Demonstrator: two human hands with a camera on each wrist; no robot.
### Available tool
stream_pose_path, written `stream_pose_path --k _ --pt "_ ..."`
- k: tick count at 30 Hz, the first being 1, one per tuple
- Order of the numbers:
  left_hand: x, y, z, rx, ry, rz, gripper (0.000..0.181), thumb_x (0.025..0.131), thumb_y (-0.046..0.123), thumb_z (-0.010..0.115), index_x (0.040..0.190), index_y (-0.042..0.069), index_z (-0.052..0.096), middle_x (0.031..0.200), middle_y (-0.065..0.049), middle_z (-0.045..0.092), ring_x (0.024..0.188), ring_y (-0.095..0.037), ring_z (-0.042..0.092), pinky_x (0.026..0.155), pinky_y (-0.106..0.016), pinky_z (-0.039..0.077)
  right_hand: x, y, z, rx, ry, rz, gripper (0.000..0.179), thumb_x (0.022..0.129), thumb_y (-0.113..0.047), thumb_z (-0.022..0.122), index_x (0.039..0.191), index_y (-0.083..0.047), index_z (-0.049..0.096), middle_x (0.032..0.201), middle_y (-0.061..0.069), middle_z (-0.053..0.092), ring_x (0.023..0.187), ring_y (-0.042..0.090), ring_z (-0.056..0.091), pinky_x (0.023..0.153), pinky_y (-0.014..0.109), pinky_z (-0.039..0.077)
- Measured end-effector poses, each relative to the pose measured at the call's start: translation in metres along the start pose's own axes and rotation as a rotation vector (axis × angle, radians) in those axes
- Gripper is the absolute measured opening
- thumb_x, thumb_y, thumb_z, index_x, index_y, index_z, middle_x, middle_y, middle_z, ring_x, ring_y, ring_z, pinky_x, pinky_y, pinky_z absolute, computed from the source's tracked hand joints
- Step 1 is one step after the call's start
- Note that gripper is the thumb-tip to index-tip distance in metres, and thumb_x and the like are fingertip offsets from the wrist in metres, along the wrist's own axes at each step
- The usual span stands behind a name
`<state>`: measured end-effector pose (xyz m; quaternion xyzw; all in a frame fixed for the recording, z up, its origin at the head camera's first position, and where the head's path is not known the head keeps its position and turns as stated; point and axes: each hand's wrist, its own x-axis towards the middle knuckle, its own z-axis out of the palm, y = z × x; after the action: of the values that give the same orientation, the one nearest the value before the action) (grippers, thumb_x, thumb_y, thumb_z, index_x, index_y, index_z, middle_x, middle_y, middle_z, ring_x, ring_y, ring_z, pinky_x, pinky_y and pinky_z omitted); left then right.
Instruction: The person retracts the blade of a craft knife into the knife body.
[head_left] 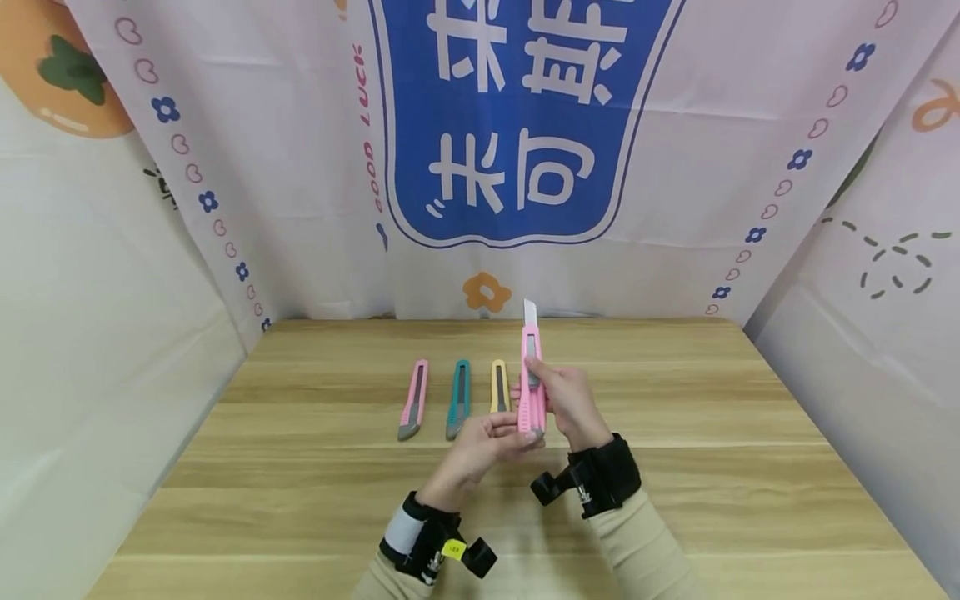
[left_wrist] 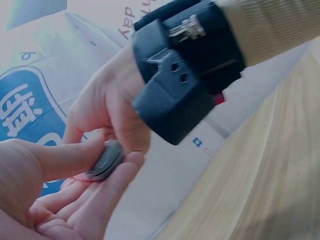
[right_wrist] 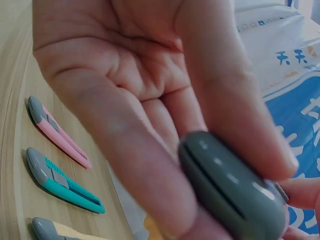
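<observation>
Upright above the table, a pink utility knife (head_left: pixel 532 408) is held in both hands. Its blade (head_left: pixel 531 313) sticks out at the top. My left hand (head_left: pixel 476 454) pinches the grey bottom end, which also shows in the left wrist view as a grey end cap (left_wrist: pixel 107 159). My right hand (head_left: pixel 576 407) grips the body from the right, its thumb at the grey slider. In the right wrist view the grey end cap (right_wrist: pixel 235 187) faces the camera beside the right hand's fingers. The pink body is mostly hidden in both wrist views.
Left of the hands lie another pink utility knife (head_left: pixel 414 400), a teal one (head_left: pixel 459 400) and a yellow one (head_left: pixel 499 387), its lower end hidden by the left hand. A printed cloth (head_left: pixel 322 250) hangs behind the wooden table (head_left: pixel 300 492).
</observation>
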<state>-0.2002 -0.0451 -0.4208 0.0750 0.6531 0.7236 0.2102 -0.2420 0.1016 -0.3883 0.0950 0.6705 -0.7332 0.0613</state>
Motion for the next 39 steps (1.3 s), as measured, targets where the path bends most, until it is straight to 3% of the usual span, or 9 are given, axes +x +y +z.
stream_pose_path --k 9,16,21,27,39 --pt "-0.002 0.009 -0.001 -0.075 0.036 -0.016 0.037 0.089 0.006 0.066 0.124 -0.006 0.058 0.109 -0.014 0.073 0.091 -0.011 0.073 0.093 -0.032 0.057 0.0 -0.016 0.004 -0.013 -0.046 -0.009 0.043 0.098 -0.027 0.056 0.119 0.01 0.059 0.079 0.006 0.077 0.068 0.01 0.073 0.073 0.031 0.062" --pt "-0.008 0.012 -0.005 -0.054 0.026 -0.015 0.039 0.089 0.005 0.065 0.125 -0.006 0.057 0.111 -0.015 0.072 0.091 -0.011 0.073 0.097 -0.036 0.055 -0.002 -0.016 0.007 0.009 -0.052 0.012 0.041 0.097 -0.024 0.057 0.118 0.012 0.059 0.078 0.01 0.076 0.064 0.011 0.072 0.071 0.031 0.062" --pt "-0.008 0.015 -0.004 -0.032 0.03 0.0 0.037 0.09 0.003 0.063 0.125 -0.008 0.057 0.113 -0.02 0.07 0.093 -0.012 0.073 0.092 -0.031 0.058 -0.003 -0.02 0.007 0.01 -0.065 0.006 0.04 0.098 -0.022 0.057 0.119 0.013 0.058 0.081 0.013 0.076 0.064 0.01 0.072 0.071 0.03 0.062" --pt "-0.009 0.018 -0.005 -0.014 0.003 0.024 0.038 0.091 0.003 0.062 0.125 -0.012 0.055 0.114 -0.023 0.069 0.092 -0.012 0.073 0.087 -0.026 0.059 -0.005 -0.019 0.007 0.013 -0.08 0.008 0.04 0.098 -0.021 0.056 0.122 0.011 0.058 0.08 0.008 0.076 0.068 0.01 0.072 0.072 0.029 0.062" --pt "-0.011 0.016 -0.006 0.034 0.013 0.033 0.037 0.09 0.003 0.063 0.124 -0.011 0.056 0.116 -0.024 0.068 0.09 -0.011 0.074 0.088 -0.029 0.059 -0.006 -0.012 0.008 0.062 -0.077 0.074 0.047 0.099 -0.032 0.053 0.124 0.008 0.054 0.073 -0.001 0.073 0.07 0.01 0.072 0.076 0.028 0.062"
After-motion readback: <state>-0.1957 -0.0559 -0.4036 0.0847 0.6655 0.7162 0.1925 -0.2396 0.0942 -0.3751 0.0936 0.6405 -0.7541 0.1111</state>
